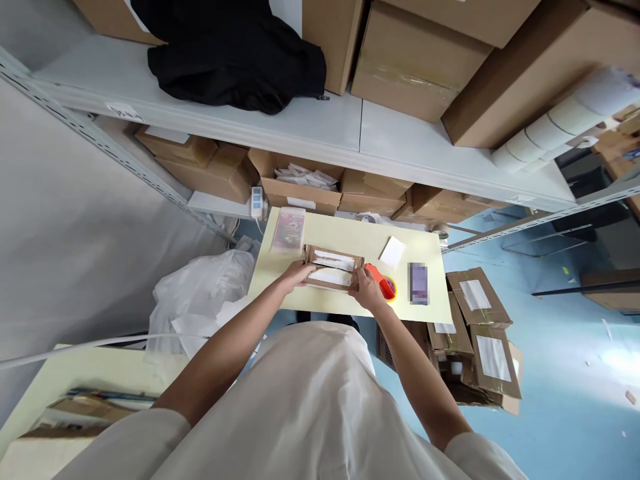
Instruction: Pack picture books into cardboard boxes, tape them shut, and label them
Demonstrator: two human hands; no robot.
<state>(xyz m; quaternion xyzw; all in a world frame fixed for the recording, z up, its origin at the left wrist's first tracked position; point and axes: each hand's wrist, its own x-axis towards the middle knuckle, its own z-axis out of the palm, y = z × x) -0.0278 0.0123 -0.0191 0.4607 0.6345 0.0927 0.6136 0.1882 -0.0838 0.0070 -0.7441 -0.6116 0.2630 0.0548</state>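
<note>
A small brown cardboard box (333, 268) lies on the pale yellow table (330, 230). Two white patches run along its top, with a dark narrow gap between them. My left hand (296, 274) is closed on the box's left end, the thumb over the upper side. At the opposite end, my right hand (368, 291) grips the right side. Just beyond my right hand is an orange tape dispenser (384, 285) with a yellow-edged roll. Fingers under and behind the box are hidden.
A pinkish printed packet (289, 229) lies at the table's back left. Toward the right are a white card (393, 252) and a blurred purple rectangular item (419, 283). Shelves with cartons (415, 60) rise behind. Flattened boxes (475, 327) stand on the right floor; plastic bags (200, 287) lie left.
</note>
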